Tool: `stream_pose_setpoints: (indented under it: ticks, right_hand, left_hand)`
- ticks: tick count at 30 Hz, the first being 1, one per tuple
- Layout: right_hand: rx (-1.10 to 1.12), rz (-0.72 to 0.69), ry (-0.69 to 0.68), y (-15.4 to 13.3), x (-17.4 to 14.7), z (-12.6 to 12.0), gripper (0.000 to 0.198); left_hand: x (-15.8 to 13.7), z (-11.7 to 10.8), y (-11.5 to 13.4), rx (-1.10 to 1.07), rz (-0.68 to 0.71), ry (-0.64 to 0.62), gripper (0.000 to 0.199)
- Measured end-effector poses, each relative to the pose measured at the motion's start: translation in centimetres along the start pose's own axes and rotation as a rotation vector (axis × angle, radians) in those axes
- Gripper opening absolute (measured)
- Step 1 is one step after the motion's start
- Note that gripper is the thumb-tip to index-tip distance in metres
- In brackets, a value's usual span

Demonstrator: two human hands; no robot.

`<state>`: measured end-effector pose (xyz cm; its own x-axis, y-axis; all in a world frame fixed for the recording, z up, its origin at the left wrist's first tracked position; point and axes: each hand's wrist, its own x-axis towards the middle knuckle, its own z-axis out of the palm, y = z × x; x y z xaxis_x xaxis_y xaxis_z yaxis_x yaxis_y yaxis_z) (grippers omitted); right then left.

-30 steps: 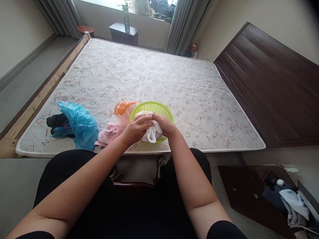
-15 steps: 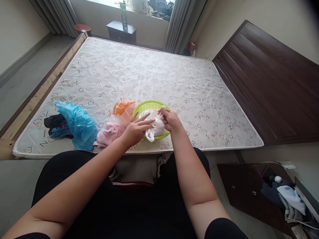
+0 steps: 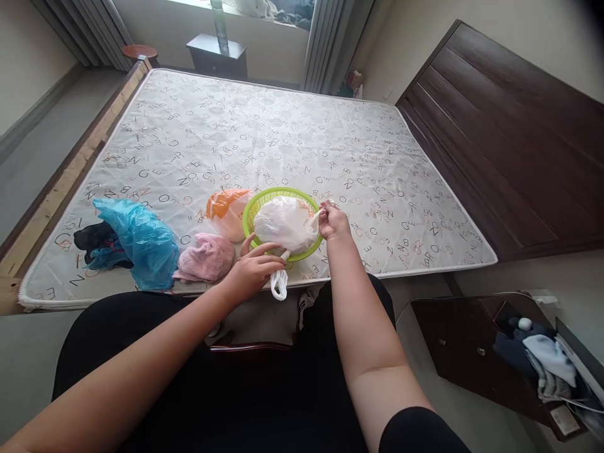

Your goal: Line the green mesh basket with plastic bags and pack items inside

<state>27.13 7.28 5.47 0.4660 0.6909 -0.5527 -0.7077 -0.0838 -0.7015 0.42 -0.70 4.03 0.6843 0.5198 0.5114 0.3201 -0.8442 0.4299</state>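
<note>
A filled white plastic bag (image 3: 283, 220) sits in a lime-green basket (image 3: 249, 217) near the mattress's front edge. My right hand (image 3: 334, 221) is closed on one handle of the bag, drawn out to the right. The other handle is pinched in my left hand (image 3: 255, 267), its loop hanging down past the basket rim. What the bag contains is hidden. Just left of the basket lie an orange and clear plastic bag (image 3: 229, 204) and a folded pink towel (image 3: 206, 258).
Further left, a blue plastic bag (image 3: 141, 242) lies beside a dark cloth item (image 3: 97, 242). All this rests on a letter-printed mattress (image 3: 283, 138). A dark headboard (image 3: 500, 145) stands at the right, with a cluttered nightstand (image 3: 462, 352) below it.
My hands have moved apart, stretching the white bag's handles to opposite sides. The bag's rounded body now shows between them. The view has shifted slightly.
</note>
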Motion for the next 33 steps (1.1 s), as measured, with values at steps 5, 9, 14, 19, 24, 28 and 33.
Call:
stream_pose_setpoints:
  ticks: [5, 9, 14, 19, 24, 28, 33]
  right_hand:
    - [-0.021, -0.030, 0.088, -0.2, 1.6, -1.0, 0.025]
    - [-0.047, -0.103, 0.084, 0.3, 2.3, -1.1, 0.025]
    - [-0.118, -0.253, -0.124, 0.0, 1.3, -0.7, 0.026]
    - [-0.275, -0.310, -0.387, -0.9, -1.2, 0.4, 0.035]
    - [-0.282, -0.395, -0.408, -1.3, -4.6, 2.6, 0.039]
    - [-0.256, -0.475, -0.496, -1.6, -7.9, 4.5, 0.036]
    - [-0.227, -0.409, -0.683, -1.6, -11.7, 6.3, 0.036]
  left_hand:
    - [-1.3, 0.0, 0.3, -0.025, -0.058, -0.016, 0.018]
    - [-1.8, -0.1, 0.1, -0.071, -0.081, -0.028, 0.018]
    - [-2.4, 0.0, -0.1, -0.158, -0.122, -0.029, 0.017]
    - [-2.4, -0.3, 0.4, -0.251, -0.089, 0.096, 0.019]
    - [-1.7, -1.1, -0.7, -0.158, -0.178, 0.175, 0.049]
    - [-1.4, -1.7, -3.7, -0.027, -0.292, 0.135, 0.077]
    - [-1.1, -2.0, -5.9, -0.025, -0.340, 0.194, 0.119]
